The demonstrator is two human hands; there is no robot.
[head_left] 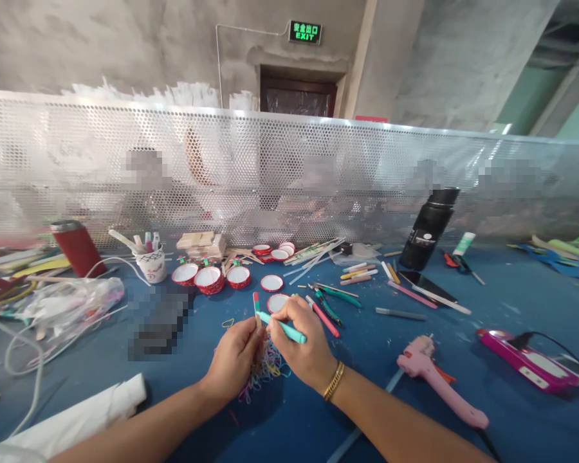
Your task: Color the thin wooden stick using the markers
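Pinched upright in my left hand (234,357) is a small flat stick (256,299), red at its top with green below; its lower part is hidden by the fingers. My right hand (306,344), with a gold bracelet at the wrist, grips a turquoise marker (292,331) whose tip end meets or nearly meets the stick. Beneath both hands lies a pile of colourful thin loops (269,368), partly covered. Just beyond the right hand are a white round lid with a red rim (276,302) and a pink-red marker (324,318).
Red-rimmed round tins (209,280), a cup of pens (152,265) and wooden pieces (200,245) stand behind. Green-handled pliers (328,301), a pink glue gun (439,379) and a black bottle (428,228) lie or stand rightward. A perforated metal screen (289,173) borders the table.
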